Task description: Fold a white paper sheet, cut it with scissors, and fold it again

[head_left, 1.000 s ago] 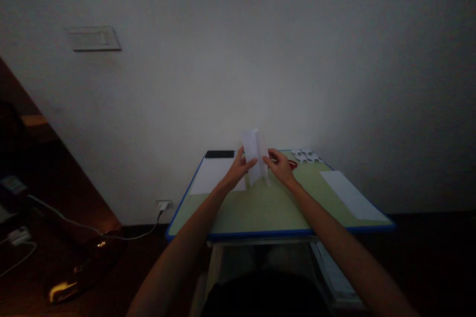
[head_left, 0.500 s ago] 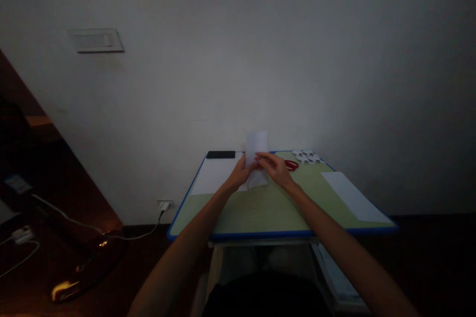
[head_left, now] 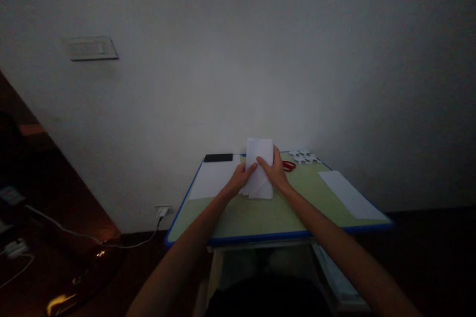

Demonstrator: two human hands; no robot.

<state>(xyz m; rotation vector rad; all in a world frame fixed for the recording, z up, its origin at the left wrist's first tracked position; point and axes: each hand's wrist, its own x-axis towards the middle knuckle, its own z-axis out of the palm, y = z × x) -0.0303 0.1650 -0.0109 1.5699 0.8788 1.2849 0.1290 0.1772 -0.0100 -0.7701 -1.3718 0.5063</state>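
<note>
A folded white sheet of paper [head_left: 260,149] is held up over the middle of the table, one flat face toward me. My left hand [head_left: 240,177] grips its left edge, thumb on the front. On the other side my right hand [head_left: 274,171] is closed on the right edge, its thumb also pressed on the front and its fingers behind. Both thumbs nearly meet at the paper's middle. Just right of my right hand lie the red handles of scissors [head_left: 289,166]; their blades are hidden from view.
The pale green table [head_left: 241,220] has a blue rim and stands against the wall. White paper [head_left: 211,178] lies on its left, with a black flat object [head_left: 218,157] at the back. A white strip [head_left: 351,195] lies right; several white cut-out shapes [head_left: 305,157] sit back right.
The paper has come lower and nearer and now shows one broad flat face. My right hand has shifted from fingering its front to gripping the right edge.
</note>
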